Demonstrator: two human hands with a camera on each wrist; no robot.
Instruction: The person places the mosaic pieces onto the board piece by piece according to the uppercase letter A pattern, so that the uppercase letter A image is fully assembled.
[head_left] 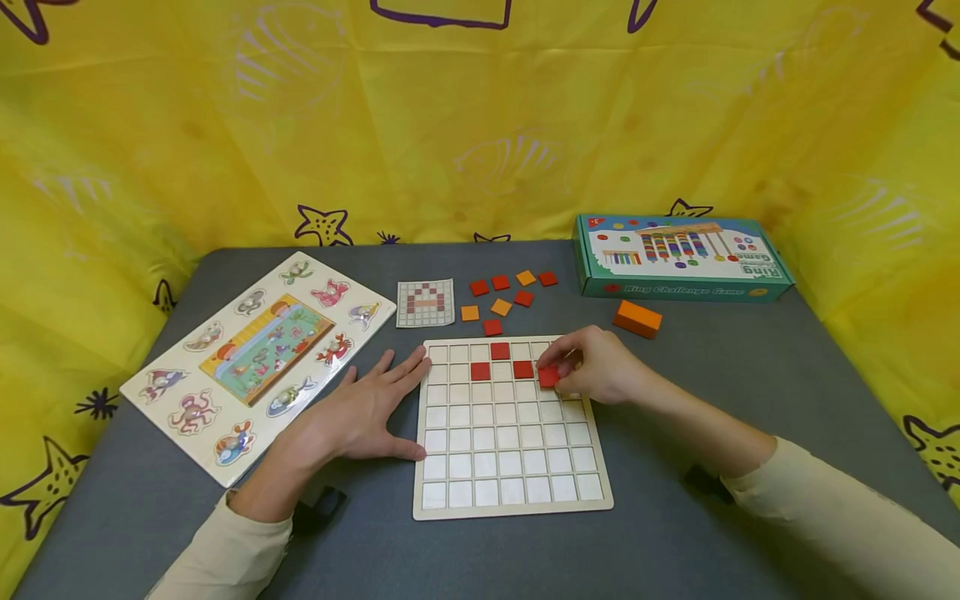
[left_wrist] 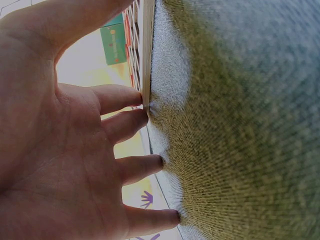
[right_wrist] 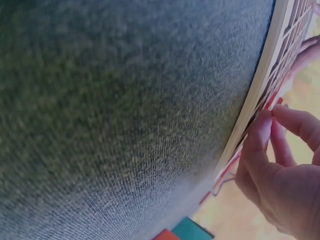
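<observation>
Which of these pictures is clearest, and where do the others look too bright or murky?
Head view: clearest, with the board crisp; left wrist view: cloth behind the fingers bleached nearly white; right wrist view: table darkened by a greenish patch, background pale and soft.

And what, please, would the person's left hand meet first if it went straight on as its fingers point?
Probably the pale wooden grid board; the left hand appears to touch its left edge.
</observation>
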